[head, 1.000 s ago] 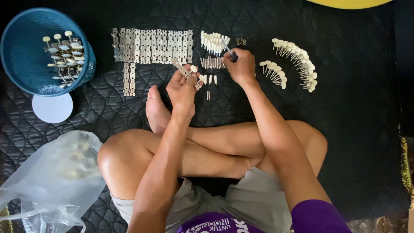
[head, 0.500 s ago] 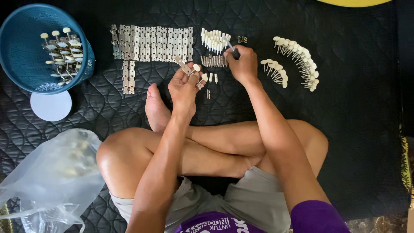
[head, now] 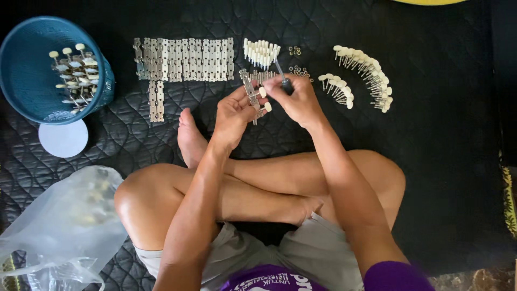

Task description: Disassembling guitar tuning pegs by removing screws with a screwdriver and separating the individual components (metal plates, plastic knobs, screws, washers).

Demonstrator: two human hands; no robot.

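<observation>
Right above the crossed legs, both hands meet over the quilted black mat (head: 441,161): the left hand (head: 232,116) curls around a narrow metal strip (head: 251,91) with cream-coloured knobs sticking out its side, thumb and fingers pinching it so its long axis runs away from the person, tilted a little leftward. The right hand (head: 299,101) is closed around the dark handle of a screwdriver (head: 281,75), and the shaft points up and away, slanting slightly left, its tip hard to make out against the pegs behind it. So the strip sits just to the left of the tool, the two hands almost touching, left holding the piece, right bringing the tool in from the right side. Just beyond the fingers stands a tight cluster of cream pegs (head: 260,53), with a scatter of tiny brass-coloured bits (head: 297,69) beside it. Further left, a long row of bare metal plates (head: 186,52) lies flat, a couple more set below its left end. Off to the right, two curved rows of finished knobbed pieces (head: 363,67) fan out. Far left sits a blue basket (head: 32,86) with more knobbed parts inside, a pale round lid (head: 63,138) below it, and a clear plastic bag (head: 59,226) by the knee.
</observation>
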